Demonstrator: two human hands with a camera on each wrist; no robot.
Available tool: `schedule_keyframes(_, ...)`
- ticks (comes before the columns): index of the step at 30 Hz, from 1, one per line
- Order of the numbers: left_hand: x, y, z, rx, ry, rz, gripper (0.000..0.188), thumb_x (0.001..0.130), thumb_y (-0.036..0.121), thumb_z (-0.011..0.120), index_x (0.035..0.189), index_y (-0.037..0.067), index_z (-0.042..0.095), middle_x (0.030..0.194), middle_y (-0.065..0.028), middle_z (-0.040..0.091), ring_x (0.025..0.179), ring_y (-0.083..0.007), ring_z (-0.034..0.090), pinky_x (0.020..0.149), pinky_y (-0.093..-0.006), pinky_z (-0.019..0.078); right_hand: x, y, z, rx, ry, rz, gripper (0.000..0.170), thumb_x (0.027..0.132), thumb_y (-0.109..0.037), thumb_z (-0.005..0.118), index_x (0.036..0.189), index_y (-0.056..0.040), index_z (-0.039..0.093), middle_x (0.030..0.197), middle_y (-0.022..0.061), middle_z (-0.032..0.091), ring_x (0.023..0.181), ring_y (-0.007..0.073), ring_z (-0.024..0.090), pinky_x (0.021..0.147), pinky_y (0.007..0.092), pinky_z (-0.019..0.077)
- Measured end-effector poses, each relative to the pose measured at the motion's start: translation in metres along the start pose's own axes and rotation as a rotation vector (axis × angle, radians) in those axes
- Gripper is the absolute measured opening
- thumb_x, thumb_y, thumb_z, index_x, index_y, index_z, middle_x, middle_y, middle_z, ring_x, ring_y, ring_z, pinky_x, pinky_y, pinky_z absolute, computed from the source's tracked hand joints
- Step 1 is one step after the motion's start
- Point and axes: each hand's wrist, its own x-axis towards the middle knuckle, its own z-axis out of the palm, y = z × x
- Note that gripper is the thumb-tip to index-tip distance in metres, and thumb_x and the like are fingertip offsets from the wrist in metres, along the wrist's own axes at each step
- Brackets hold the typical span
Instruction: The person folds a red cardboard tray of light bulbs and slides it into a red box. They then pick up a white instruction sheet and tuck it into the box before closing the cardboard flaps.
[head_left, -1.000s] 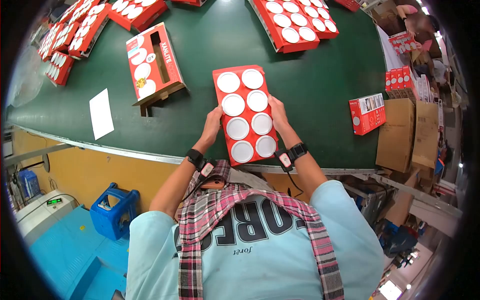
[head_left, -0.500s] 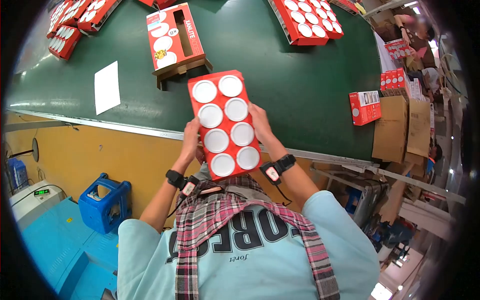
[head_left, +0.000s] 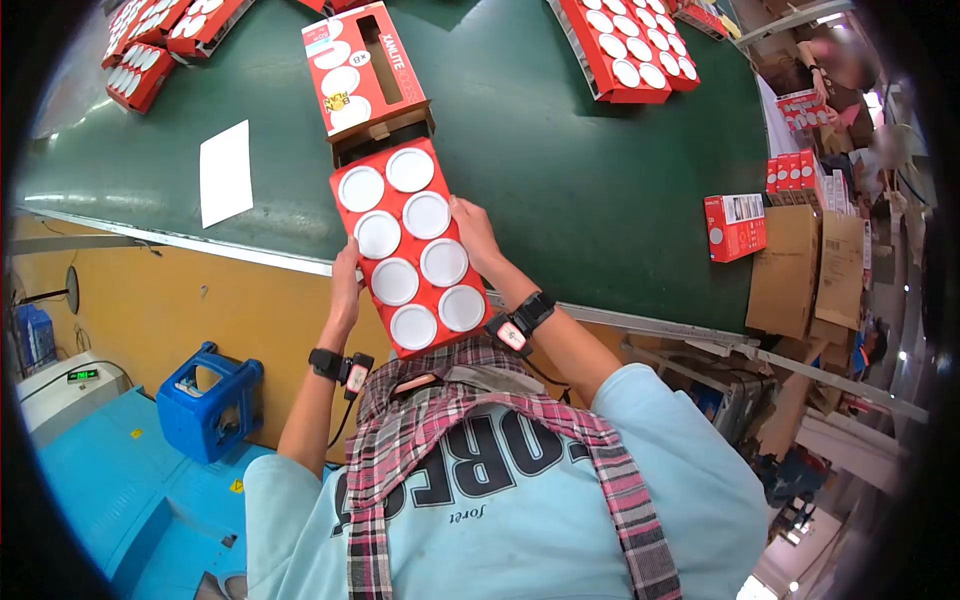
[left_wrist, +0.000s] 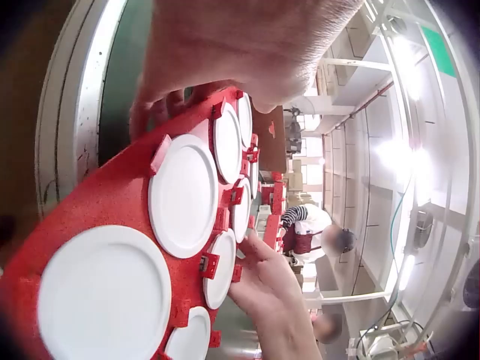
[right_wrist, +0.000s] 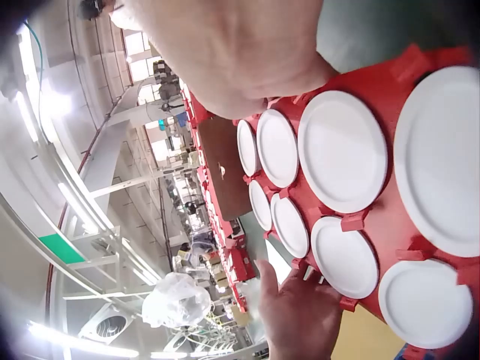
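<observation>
Both hands carry a red cardboard tray [head_left: 411,248] with white round discs [head_left: 396,281] set in two rows along it. My left hand [head_left: 345,285] grips its left edge and my right hand [head_left: 477,235] grips the opposite edge. In the head view, the tray's far end meets the end of a red printed carton [head_left: 403,75] that lies on the green table, its brown flap lifted. The right wrist view shows the left hand [right_wrist: 300,315] with its thumb raised beside the tray; its fingertips are hidden behind the edge.
A white sheet [head_left: 226,174] lies left on the green table [head_left: 580,200]. More disc-filled red trays [head_left: 630,50] stand at the back right and far left. A small red box [head_left: 735,228] sits near brown cartons [head_left: 782,270] at right. The table's metal edge [head_left: 270,258] runs close by.
The tray, held in both hands, has shifted left and tilted, bringing its far end up to the printed carton. The view has swung as well, so the carton appears higher up.
</observation>
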Motion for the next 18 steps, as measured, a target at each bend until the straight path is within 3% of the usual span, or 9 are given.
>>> schedule_keyframes(4, 0.001, -0.007, -0.002, -0.045, -0.016, -0.004, 0.054, 0.09, 0.051, 0.042, 0.12, 0.007, 0.05, 0.102, -0.0003, 0.056, 0.093, -0.009, 0.052, 0.068, -0.0254, 0.0458, 0.001, 0.001, -0.001, -0.037, -0.02, 0.035, 0.039, 0.092, -0.032, 0.042, 0.088, 0.0047, 0.056, 0.075, 0.0117, 0.059, 0.071, 0.017, 0.05, 0.068, 0.0337, 0.0409)
schedule_keyframes(7, 0.007, -0.003, 0.007, -0.067, -0.025, 0.041, 0.057, 0.089, 0.052, 0.043, 0.122, 0.006, 0.048, 0.108, -0.0016, 0.055, 0.098, -0.011, 0.051, 0.071, -0.0269, 0.0458, 0.018, -0.007, -0.009, -0.089, -0.082, 0.061, 0.034, 0.094, -0.025, 0.042, 0.094, 0.0046, 0.057, 0.087, 0.0005, 0.057, 0.079, 0.0083, 0.047, 0.075, 0.0259, 0.0397)
schedule_keyframes(9, 0.019, -0.001, 0.011, -0.038, -0.063, 0.027, 0.062, 0.086, 0.054, 0.045, 0.12, 0.002, 0.047, 0.117, -0.0078, 0.049, 0.105, -0.0207, 0.046, 0.083, -0.0387, 0.0395, 0.029, -0.01, -0.013, 0.019, -0.091, 0.057, 0.035, 0.094, -0.024, 0.043, 0.101, 0.0057, 0.058, 0.096, 0.0034, 0.06, 0.086, 0.0081, 0.051, 0.08, 0.0247, 0.0409)
schedule_keyframes(11, 0.015, 0.011, 0.025, 0.017, 0.008, 0.093, 0.057, 0.088, 0.051, 0.044, 0.112, 0.001, 0.053, 0.108, -0.0061, 0.052, 0.097, -0.0183, 0.047, 0.079, -0.033, 0.0407, 0.033, -0.015, -0.02, 0.032, -0.099, 0.087, 0.036, 0.094, -0.024, 0.043, 0.108, 0.0069, 0.056, 0.102, 0.0049, 0.06, 0.091, 0.0091, 0.051, 0.083, 0.0249, 0.0402)
schedule_keyframes(14, 0.011, 0.023, 0.033, 0.137, 0.004, 0.171, 0.053, 0.091, 0.047, 0.042, 0.104, -0.004, 0.052, 0.098, -0.0096, 0.052, 0.093, -0.0208, 0.047, 0.083, -0.0306, 0.0371, 0.033, -0.02, -0.024, 0.055, -0.053, 0.032, 0.035, 0.093, -0.027, 0.043, 0.094, 0.0051, 0.058, 0.08, 0.0009, 0.055, 0.076, 0.0084, 0.046, 0.071, 0.0254, 0.0392)
schedule_keyframes(17, 0.012, 0.018, 0.036, 0.145, 0.041, 0.233, 0.055, 0.092, 0.045, 0.041, 0.105, -0.008, 0.052, 0.104, -0.0154, 0.051, 0.099, -0.0248, 0.047, 0.09, -0.0319, 0.0334, 0.031, -0.029, -0.027, 0.05, -0.121, 0.16, 0.042, 0.094, -0.025, 0.043, 0.119, 0.0087, 0.049, 0.115, 0.0081, 0.056, 0.105, 0.011, 0.049, 0.092, 0.0246, 0.0359)
schedule_keyframes(18, 0.013, 0.018, 0.034, 0.132, 0.042, 0.217, 0.056, 0.092, 0.045, 0.041, 0.107, -0.008, 0.052, 0.106, -0.0159, 0.051, 0.1, -0.0249, 0.047, 0.091, -0.0326, 0.0333, 0.033, -0.029, -0.025, 0.058, -0.132, 0.153, 0.041, 0.094, -0.025, 0.043, 0.118, 0.0087, 0.049, 0.114, 0.0079, 0.056, 0.105, 0.0109, 0.049, 0.092, 0.0245, 0.0358)
